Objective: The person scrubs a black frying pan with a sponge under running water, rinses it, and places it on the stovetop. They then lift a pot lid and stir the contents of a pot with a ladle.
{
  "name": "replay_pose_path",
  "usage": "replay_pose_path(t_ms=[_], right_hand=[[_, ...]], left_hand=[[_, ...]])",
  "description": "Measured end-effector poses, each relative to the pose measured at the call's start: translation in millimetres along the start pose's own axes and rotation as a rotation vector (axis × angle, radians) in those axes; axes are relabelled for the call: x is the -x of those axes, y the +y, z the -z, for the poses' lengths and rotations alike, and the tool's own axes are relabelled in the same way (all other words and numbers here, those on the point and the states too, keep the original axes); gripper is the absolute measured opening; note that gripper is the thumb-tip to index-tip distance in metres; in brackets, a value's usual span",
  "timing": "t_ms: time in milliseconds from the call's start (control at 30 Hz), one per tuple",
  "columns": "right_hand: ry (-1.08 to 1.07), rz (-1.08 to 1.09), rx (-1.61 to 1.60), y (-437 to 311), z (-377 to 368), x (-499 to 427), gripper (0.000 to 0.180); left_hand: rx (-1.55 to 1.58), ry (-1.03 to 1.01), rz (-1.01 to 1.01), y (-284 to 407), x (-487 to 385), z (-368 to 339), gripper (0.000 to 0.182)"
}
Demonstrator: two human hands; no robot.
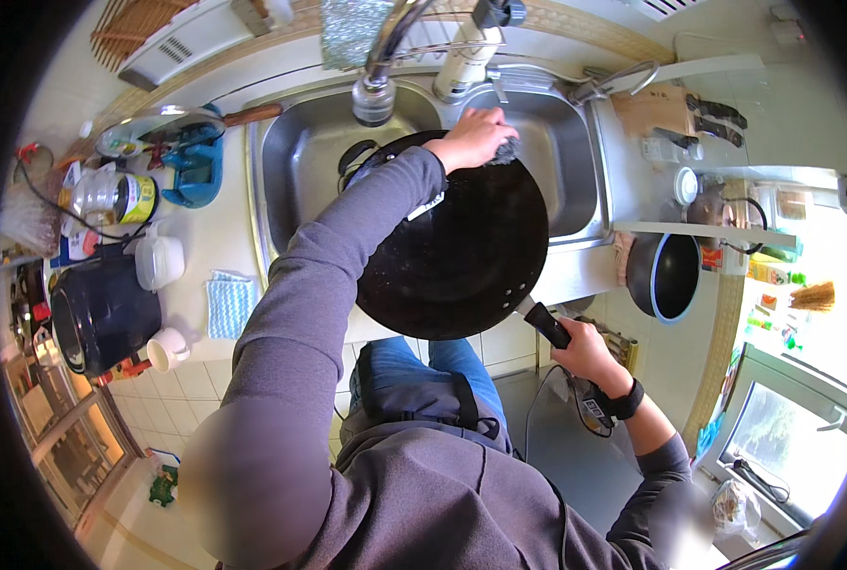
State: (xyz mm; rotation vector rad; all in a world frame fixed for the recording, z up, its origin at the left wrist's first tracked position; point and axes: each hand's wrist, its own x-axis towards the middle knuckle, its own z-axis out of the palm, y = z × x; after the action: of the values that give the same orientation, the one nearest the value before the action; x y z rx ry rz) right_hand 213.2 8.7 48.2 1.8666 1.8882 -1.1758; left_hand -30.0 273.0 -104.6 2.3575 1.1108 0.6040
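Note:
A large black wok (459,263) rests tilted over the front of a double-bowl stainless steel sink (573,206). My left hand (472,137) reaches across it and grips a dark grey scouring pad (507,152), which lies against the wok's far inner edge. Around the wok's long handle (548,326), on the near right side, my right hand (589,354) is closed. My left sleeve covers the wok's left part. A curved black loop handle (356,153) shows past the wok's far left rim. The metal faucet (374,96) hangs above the left bowl.
A white pump bottle (466,60) stands behind the sink. On the left counter are a blue-striped cloth (231,305), a white mug (168,349), a plastic container (160,262) and a glass lid (160,132). At the right are a knife block (651,110) and a dark basin (664,278).

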Motion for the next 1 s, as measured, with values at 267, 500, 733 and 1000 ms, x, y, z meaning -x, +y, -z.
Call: replay_pose_path(t_ms=[267,500,733,1000], right_hand=[[-0.005,0.025,0.098,4.0,9.6,-5.7,0.022],[0.011,-0.007,0.13,1.9,13.2,-5.9,0.026],[0.058,-0.014,0.192,-0.9,18.0,-5.2,0.025],[0.09,-0.013,0.192,-4.9,17.1,-3.1,0.023]], left_hand=[[0.124,-0.218,-0.639,91.5,-0.7,-5.7,0.017],[-0.054,-0.354,-0.768,75.5,-18.4,-2.3,0.03],[0.142,-0.397,-0.582,56.5,-22.5,-13.2,0.03],[0.035,-0.344,-0.239,-11.6,-26.1,-4.2,0.036]])
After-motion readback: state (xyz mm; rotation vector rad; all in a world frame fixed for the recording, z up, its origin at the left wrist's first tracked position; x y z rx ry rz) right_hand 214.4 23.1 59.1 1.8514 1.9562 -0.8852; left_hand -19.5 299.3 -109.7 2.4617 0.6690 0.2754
